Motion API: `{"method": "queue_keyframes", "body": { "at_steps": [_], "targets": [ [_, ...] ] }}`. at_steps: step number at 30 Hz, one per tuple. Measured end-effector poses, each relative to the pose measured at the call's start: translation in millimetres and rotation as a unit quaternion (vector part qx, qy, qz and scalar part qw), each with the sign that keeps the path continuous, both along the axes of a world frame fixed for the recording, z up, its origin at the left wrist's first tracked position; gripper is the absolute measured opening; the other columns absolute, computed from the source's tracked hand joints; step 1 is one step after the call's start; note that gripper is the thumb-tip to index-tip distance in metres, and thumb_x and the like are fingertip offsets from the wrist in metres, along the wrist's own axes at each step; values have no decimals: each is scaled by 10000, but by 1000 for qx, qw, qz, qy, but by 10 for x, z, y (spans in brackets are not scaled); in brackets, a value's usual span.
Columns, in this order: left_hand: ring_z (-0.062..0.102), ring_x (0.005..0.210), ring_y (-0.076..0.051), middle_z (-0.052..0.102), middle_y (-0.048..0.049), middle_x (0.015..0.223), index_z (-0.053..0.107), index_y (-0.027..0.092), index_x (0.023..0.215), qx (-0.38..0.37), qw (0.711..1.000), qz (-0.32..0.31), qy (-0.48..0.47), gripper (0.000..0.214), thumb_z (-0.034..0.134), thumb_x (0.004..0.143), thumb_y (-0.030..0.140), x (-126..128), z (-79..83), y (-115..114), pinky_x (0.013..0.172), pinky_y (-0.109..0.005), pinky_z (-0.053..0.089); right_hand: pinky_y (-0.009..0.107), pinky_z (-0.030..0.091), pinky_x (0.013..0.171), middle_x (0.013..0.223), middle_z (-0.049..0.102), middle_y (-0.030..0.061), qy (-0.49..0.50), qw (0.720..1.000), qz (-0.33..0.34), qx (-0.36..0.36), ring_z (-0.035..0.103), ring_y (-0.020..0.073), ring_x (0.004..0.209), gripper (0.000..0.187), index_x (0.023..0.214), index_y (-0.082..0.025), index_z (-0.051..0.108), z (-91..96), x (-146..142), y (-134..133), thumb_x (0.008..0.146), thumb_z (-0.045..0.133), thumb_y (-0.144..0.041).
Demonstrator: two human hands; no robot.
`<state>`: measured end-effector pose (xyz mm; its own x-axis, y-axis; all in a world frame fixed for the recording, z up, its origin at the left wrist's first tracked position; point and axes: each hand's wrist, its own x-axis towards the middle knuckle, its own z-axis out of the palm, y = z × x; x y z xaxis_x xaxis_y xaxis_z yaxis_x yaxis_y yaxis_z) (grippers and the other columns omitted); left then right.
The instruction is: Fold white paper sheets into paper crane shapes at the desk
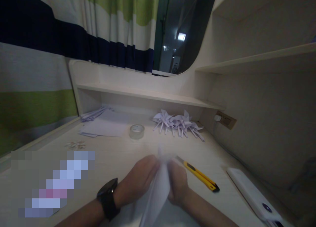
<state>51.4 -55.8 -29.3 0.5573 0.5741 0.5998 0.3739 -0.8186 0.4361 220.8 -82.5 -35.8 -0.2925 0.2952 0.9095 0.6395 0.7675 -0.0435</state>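
Note:
My left hand [139, 174], with a black watch on the wrist, is closed on the left side of a white sheet of paper [158, 195]. Gripping its other side is my right hand [179, 181]. The sheet is bent or folded between them, and its near end hangs down toward me. Motion blurs the fingertips and the paper's upper end. Just right of my right hand lies a yellow utility knife [201, 177] on the desk. Beyond the hands stands a roll of clear tape [137, 132]. Several white paper pinwheels [172, 121] lie bunched at the back.
White paper sheets [106, 123] are piled at the back left. Small pale bits [75, 144] lie in front of them. A long white case [254, 194] rests at the right, below a wall socket [225, 120]. A low shelf [148, 93] overhangs the desk's back.

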Motion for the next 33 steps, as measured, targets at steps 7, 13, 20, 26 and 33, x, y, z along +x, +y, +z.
{"method": "queue_keyframes", "body": {
  "at_steps": [7,13,20,26,33],
  "targets": [
    [439,690,-164,492,-12,776,414,209,801,56,998,10,18,211,302,979,223,6,-79,-5,613,-297,353,260,337,458,599,469,-24,123,975,30,-185,455,144,478,58,792,-227,397,3,-126,-138,824,380,-182],
    [446,639,-142,487,11,735,393,213,783,-74,996,15,-45,251,285,995,292,49,-15,-48,591,-279,352,268,362,482,618,492,-6,47,995,-11,-90,479,157,507,114,834,-217,421,-26,-83,-64,787,374,-125],
    [462,637,-136,492,18,715,398,209,756,-161,986,-6,-33,304,270,994,346,46,121,-72,603,-273,345,286,391,479,648,523,21,-19,1000,-24,8,514,185,535,182,917,-206,429,-34,-40,-15,742,411,-157],
    [457,647,-144,491,10,719,403,207,749,-124,991,17,-44,290,294,985,335,58,101,-92,601,-276,336,262,343,435,611,499,-19,40,997,-15,-61,465,154,469,118,860,-227,405,37,-71,-78,757,458,-253],
    [496,643,-140,532,13,709,455,198,791,-152,984,37,-91,253,355,969,346,36,164,-139,594,-266,360,259,314,433,567,498,-11,47,997,-55,-19,472,145,451,58,786,-219,437,84,-30,-43,794,409,-169]
  ]
}}
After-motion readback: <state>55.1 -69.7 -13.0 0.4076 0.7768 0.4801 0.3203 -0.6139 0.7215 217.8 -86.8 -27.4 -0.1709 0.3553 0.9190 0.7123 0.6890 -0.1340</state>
